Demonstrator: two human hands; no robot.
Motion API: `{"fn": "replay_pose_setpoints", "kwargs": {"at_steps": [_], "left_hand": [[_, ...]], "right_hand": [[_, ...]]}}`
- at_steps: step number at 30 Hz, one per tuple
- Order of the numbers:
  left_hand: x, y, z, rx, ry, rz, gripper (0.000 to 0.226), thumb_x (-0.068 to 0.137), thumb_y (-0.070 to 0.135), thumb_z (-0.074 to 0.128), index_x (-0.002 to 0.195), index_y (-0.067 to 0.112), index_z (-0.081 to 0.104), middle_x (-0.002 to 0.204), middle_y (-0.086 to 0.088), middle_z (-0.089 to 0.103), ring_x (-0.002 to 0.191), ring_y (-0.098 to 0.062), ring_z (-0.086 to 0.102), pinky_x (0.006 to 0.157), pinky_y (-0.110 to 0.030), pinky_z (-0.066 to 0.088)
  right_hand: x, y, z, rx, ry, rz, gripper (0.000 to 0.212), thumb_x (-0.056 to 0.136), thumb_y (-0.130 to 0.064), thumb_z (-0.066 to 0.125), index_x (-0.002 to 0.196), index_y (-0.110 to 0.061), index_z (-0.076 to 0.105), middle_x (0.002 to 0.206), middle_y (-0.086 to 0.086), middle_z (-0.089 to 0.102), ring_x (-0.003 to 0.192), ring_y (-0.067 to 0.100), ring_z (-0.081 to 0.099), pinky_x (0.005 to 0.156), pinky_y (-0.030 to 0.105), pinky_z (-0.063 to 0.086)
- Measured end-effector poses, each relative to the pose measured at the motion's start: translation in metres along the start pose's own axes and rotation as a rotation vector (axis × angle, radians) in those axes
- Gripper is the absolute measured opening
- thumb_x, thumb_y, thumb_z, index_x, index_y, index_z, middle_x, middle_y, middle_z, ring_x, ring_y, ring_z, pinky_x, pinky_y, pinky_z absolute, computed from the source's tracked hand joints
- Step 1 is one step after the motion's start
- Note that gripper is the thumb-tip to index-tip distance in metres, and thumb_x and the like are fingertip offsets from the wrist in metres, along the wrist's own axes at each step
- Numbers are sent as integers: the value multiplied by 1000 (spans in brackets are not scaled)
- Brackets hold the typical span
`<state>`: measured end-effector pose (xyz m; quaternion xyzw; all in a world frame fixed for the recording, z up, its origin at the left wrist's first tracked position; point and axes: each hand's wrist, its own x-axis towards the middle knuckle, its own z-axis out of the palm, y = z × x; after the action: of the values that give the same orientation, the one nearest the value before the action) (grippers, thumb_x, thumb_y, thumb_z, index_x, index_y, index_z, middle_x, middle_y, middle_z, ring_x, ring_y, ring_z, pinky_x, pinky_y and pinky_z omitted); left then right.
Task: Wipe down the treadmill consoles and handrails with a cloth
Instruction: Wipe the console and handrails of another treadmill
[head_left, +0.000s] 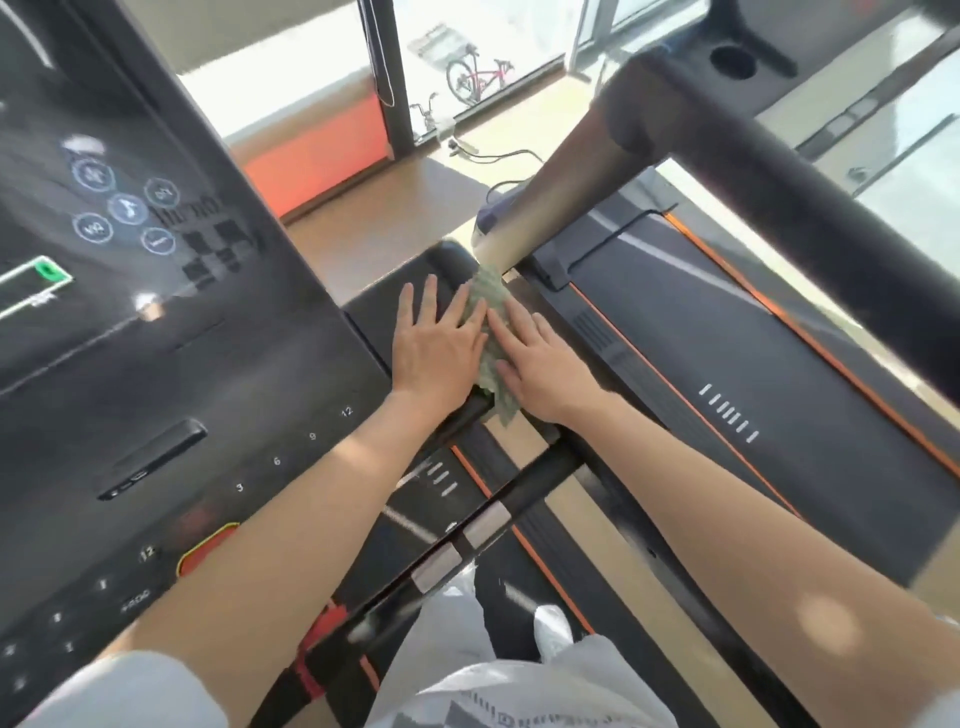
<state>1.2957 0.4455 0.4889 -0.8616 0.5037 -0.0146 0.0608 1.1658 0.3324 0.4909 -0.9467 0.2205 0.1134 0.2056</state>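
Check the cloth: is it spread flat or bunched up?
Bunched up. The cloth shows as a crumpled, narrow strip between the left hand and right hand, whose straight fingers press on it.

With both bare arms stretched forward, the left hand (436, 345) and the right hand (540, 369) lie flat, palms down, fingers straight and slightly spread.

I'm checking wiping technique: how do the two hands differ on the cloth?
The left hand lies mostly on the black surface, fingers spread, with its thumb side at the cloth. The right hand has its fingers closer together, angled toward the left hand, and its thumb on the cloth. Both are flat, palm down, pressing rather than gripping.
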Motion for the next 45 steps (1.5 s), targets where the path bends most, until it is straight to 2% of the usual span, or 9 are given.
{"fn": "replay_pose_setpoints", "kwargs": {"at_steps": [4,7,11,13,17,27,32,36,45], "left_hand": [[10,-35,0,25,-73,-81,55,107,53,22,156,30,36,164,0,34,152,-40,22,123,-57,13],[16,-48,-11,20,-132,-134,52,105,49,37,149,24,46,156,-7,44,141,-37,40,114,-51,31],[19,-63,-14,-155,-24,-83,39,94,17,64,132,14,63,151,-11,50,127,-34,54,101,-46,46],[24,-69,-6,-311,-21,42,49,97,11,57,146,17,53,160,-12,39,144,-33,41,115,-44,38],[40,-76,3,-288,-169,200,58,108,34,35,161,17,19,170,-11,10,157,-27,7,128,-41,12],[7,-36,-3,-161,-206,193,63,109,45,20,163,17,1,170,-15,-5,157,-31,-4,127,-41,-1],[-4,18,-10,-157,-209,407,65,107,51,29,163,31,1,171,-12,-3,157,-31,-5,127,-43,4],[-12,63,-16,-60,-193,594,70,102,56,42,161,38,10,170,-5,14,157,-29,4,127,-47,8],[-55,145,-18,-46,-63,862,76,81,55,74,148,29,50,140,-5,60,135,-31,51,117,-47,34]], "right_hand": [[39,-18,-11,-94,-60,-33,66,105,-50,33,160,-34,0,168,-3,-16,154,34,-11,125,51,4],[60,-35,-14,-117,-34,-50,70,103,-52,37,161,-31,4,168,-4,-12,153,33,-14,125,52,0],[55,-44,-6,-62,211,-85,75,92,-32,68,156,-14,34,165,9,24,153,33,16,124,50,18],[51,-44,4,-34,272,-87,69,92,-25,68,151,-6,40,160,15,33,151,33,24,124,48,20],[60,-43,9,-96,182,-39,69,103,-36,45,160,-9,17,168,11,8,156,25,0,124,38,-3],[18,-25,10,-160,98,7,71,106,-54,17,160,-14,-6,167,9,-15,154,22,-16,126,40,-3],[-56,9,25,-8,161,169,79,104,-45,45,161,-11,2,168,14,8,154,27,14,124,35,16],[-113,25,35,106,235,319,81,96,-46,59,159,-14,19,152,6,43,130,28,50,102,40,46],[-222,52,71,43,321,476,83,82,-44,77,150,-15,39,129,5,61,113,28,60,93,40,49]]}}
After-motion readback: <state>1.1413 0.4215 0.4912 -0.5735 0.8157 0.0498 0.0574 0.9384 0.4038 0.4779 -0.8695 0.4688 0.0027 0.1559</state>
